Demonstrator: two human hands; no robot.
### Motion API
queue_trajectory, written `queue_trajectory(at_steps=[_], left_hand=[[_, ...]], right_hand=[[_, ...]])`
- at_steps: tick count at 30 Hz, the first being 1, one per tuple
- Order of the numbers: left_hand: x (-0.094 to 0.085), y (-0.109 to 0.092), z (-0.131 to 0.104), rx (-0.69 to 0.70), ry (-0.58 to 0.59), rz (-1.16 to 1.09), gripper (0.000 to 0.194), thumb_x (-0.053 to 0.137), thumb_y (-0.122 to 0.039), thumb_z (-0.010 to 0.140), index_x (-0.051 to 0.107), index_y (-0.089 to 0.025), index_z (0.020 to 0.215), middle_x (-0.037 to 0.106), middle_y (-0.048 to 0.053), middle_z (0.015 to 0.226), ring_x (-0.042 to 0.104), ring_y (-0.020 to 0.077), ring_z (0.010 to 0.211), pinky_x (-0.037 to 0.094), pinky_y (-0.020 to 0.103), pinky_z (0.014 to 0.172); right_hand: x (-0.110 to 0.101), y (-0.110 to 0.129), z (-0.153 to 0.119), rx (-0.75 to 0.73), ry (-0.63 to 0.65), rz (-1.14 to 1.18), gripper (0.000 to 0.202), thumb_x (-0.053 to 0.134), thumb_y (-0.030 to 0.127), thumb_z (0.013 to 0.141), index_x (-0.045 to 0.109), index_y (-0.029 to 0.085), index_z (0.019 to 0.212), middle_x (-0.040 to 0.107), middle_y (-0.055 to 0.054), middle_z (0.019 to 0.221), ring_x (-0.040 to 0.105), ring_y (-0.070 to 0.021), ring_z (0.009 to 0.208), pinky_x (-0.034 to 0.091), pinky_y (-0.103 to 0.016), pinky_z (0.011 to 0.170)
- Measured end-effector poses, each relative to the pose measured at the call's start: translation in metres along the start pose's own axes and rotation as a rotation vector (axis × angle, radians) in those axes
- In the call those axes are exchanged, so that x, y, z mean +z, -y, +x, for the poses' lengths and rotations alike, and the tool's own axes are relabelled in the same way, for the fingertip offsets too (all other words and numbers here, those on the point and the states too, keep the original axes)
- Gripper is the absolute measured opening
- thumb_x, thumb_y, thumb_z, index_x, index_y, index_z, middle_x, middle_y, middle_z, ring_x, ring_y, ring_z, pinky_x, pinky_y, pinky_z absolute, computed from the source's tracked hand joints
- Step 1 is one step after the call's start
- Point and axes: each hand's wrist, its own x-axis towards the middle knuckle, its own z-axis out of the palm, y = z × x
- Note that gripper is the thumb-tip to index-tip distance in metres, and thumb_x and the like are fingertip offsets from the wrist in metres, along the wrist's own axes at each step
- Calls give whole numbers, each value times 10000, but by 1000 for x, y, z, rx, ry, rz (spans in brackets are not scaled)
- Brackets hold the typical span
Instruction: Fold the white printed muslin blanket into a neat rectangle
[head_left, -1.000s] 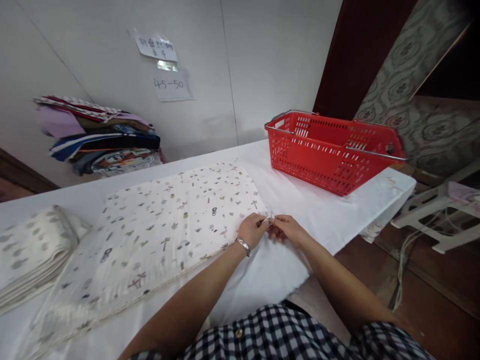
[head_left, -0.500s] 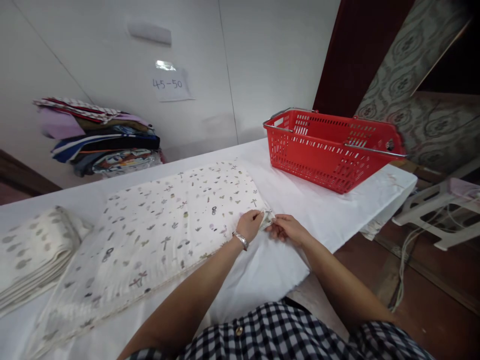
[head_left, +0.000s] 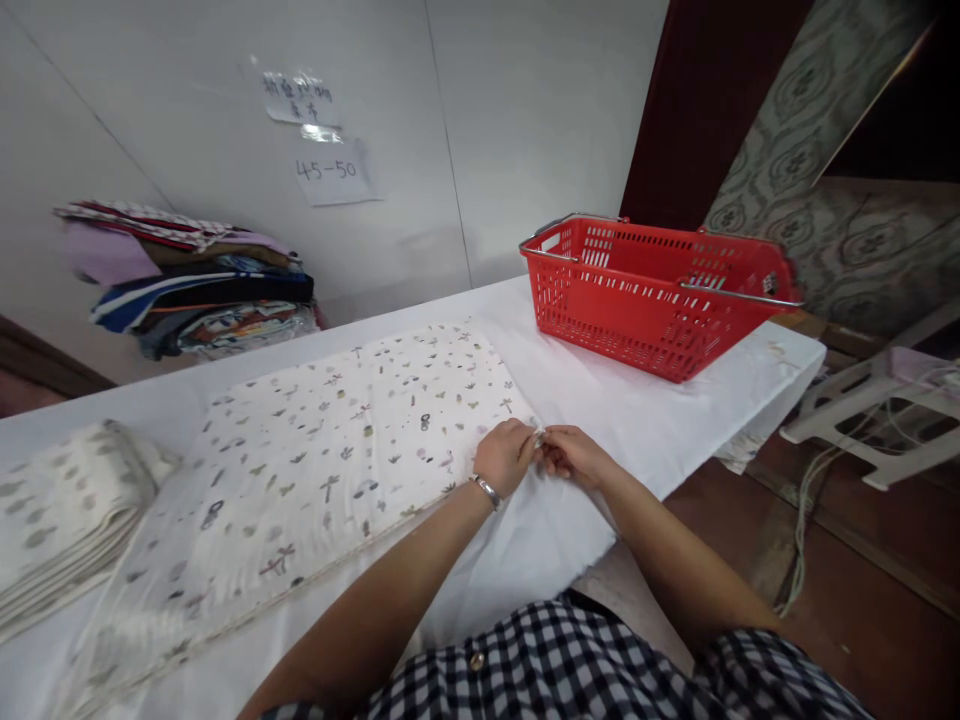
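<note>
A cream cloth (head_left: 360, 440) with small printed plants and animals lies spread and layered on the white-covered table (head_left: 585, 390). My left hand (head_left: 504, 455), with a silver bracelet (head_left: 487, 491) at the wrist, is closed on the cloth's near right corner. Close beside it, my right hand (head_left: 574, 455) pinches the same corner, fingertips nearly meeting those of the left. Only a small bunched bit of fabric shows between the two hands. At the left edge rests a folded stack of cream spotted cloth (head_left: 67, 500), close against the spread cloth.
A red plastic basket (head_left: 615, 310) with metal handles stands at the table's back right. Several folded garments (head_left: 195, 275) are piled beyond the back left edge. Paper signs (head_left: 335, 172) hang on the wall. A white plastic stool (head_left: 862, 425) stands on the floor at right.
My left hand has moved slightly right, closer to my right hand, and less of the bunched corner shows between them. The view has shifted a little.
</note>
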Motion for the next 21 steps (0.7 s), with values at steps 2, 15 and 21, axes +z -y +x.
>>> queue_trajectory(at_steps=[2, 15, 21], left_hand=[[-1, -1, 0, 42, 1, 110, 242, 383, -267, 898, 606, -195, 836, 559, 37, 829, 500, 160, 800, 378, 281, 701], [-4, -4, -1, 89, 79, 244, 159, 435, -211, 838, 573, -201, 915, 560, 53, 924, 499, 182, 844, 398, 310, 728], [-5, -2, 1, 76, 131, 169, 216, 456, -146, 773, 584, -212, 935, 563, 46, 930, 510, 183, 859, 420, 307, 748]], right_hand=[[-1, 0, 0, -8, 4, 27, 201, 534, 335, 727, 567, 137, 711, 649, -45, 656, 487, -68, 392, 229, -171, 303], [-5, 3, -2, 18, 73, 33, 427, 470, 528, 779, 573, 130, 660, 584, -16, 557, 423, -54, 354, 175, -191, 312], [-2, 3, 0, 26, -11, -80, 379, 547, 503, 755, 543, 147, 625, 533, 18, 480, 400, -47, 344, 158, -183, 307]])
